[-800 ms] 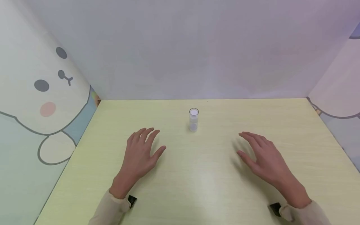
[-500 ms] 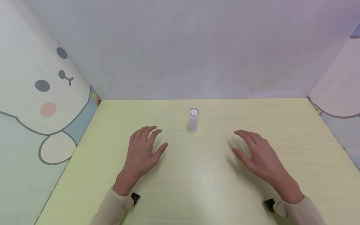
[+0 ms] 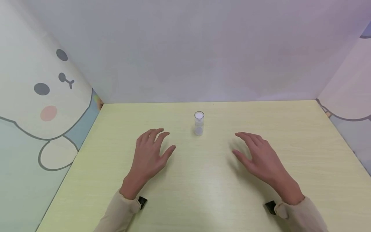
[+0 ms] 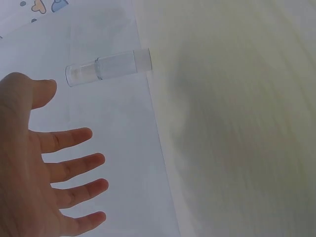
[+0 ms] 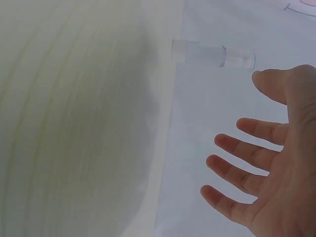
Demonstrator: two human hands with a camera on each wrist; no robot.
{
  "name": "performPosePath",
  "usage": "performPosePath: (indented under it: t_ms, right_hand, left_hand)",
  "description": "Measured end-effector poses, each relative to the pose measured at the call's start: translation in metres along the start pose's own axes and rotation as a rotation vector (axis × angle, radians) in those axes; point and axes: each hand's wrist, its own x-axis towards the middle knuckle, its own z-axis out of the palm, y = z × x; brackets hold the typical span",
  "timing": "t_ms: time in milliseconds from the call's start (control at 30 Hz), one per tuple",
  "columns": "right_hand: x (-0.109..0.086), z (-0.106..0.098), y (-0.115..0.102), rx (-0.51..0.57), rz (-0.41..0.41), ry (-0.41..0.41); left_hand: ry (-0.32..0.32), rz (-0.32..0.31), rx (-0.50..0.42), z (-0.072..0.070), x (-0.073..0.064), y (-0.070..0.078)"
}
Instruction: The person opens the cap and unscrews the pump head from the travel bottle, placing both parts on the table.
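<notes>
A small clear cylindrical tube (image 3: 199,124) with a round rim on top and a frosted whitish base stands upright on the table, towards the back. In both wrist views the see-through tube (image 4: 118,65) has a thin ring around its upper part. To the left and in front of it hovers my left hand (image 3: 147,156), palm down, fingers spread and slightly bent, holding nothing. My right hand (image 3: 261,159) is on the other side, farther from the tube, with its thumb apart from relaxed fingers. Neither hand touches the tube.
The pale wood-grain table (image 3: 200,199) ends at a plain light wall (image 3: 203,51) behind the tube. Side panels with cartoon prints, such as the left panel (image 3: 23,151), border the table. Black pieces sit at both sleeve cuffs.
Both hands have moved inward and slightly forward, the right hand farther leftward than the left hand has gone right. The tube stays in place.
</notes>
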Motion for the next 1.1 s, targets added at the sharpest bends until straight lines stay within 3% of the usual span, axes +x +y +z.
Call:
performPosePath:
  t_ms: [1100]
  right_hand:
    - [0.031,0.02,-0.01,0.067,0.04,-0.058]
  left_hand:
    - [-0.048,-0.028,-0.035,0.011,0.026,0.012]
